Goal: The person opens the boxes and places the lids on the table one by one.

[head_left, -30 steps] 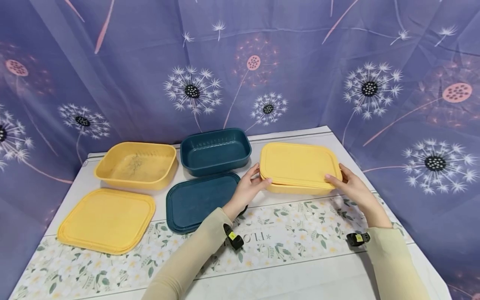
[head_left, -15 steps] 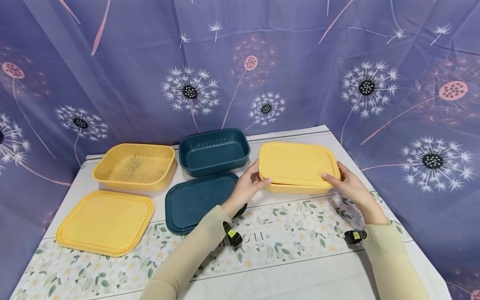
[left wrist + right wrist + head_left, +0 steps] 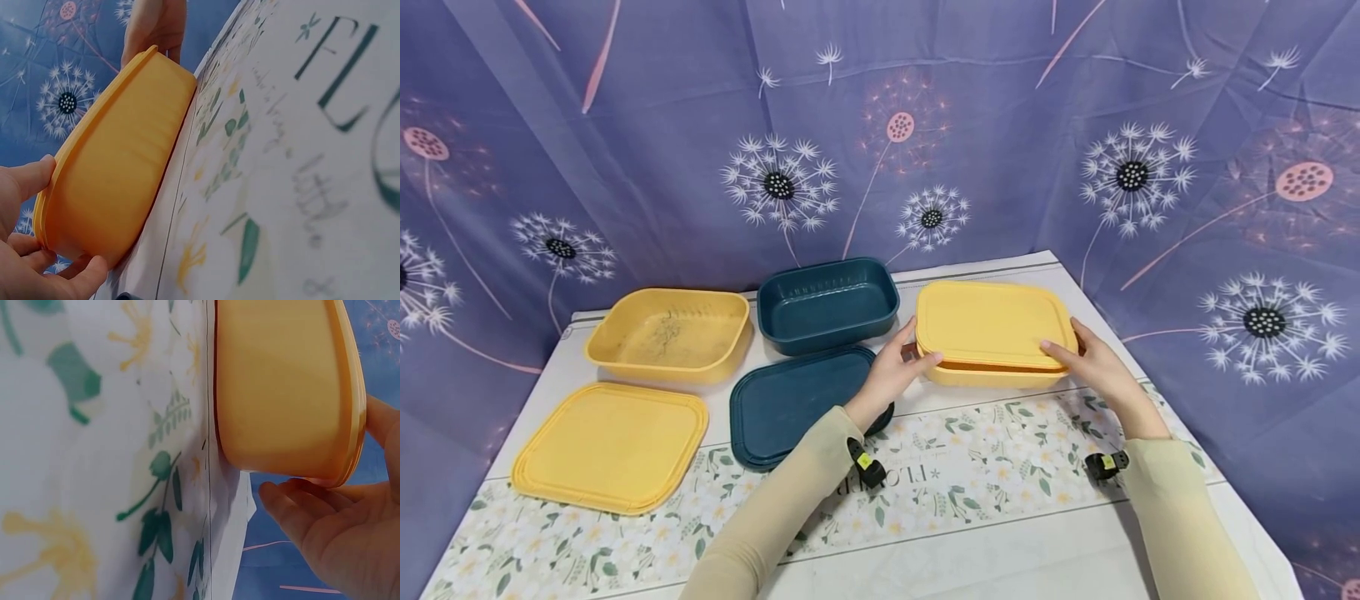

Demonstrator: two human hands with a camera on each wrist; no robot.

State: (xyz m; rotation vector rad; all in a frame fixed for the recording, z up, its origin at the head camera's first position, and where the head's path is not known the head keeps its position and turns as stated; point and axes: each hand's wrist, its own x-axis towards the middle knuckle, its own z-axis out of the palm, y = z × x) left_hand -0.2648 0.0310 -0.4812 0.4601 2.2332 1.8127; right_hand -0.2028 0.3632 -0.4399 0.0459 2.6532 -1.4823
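Observation:
At the right of the head view, a yellow lid (image 3: 992, 323) lies over a yellow rectangular food container (image 3: 1000, 379). A narrow dark gap shows between them along the near side. My left hand (image 3: 889, 375) holds the lid at its left end, with the thumb on its near left corner. Opposite it, my right hand (image 3: 1101, 369) has its thumb on top of the lid and its fingers at the right end. In the left wrist view, the left fingertips (image 3: 94, 272) touch the container's end wall. Inside the container is hidden.
On the left stand an open yellow container (image 3: 670, 333) and, beside it, an open dark teal container (image 3: 827, 304). A yellow lid (image 3: 613, 446) and a teal lid (image 3: 797, 404) lie flat before them. A dandelion-print curtain (image 3: 1000, 125) hangs behind the table.
The yellow lid's near edge has risen slightly, widening the gap above the container's rim. Both hands stay on the lid, and the right thumb has shifted a little toward the left.

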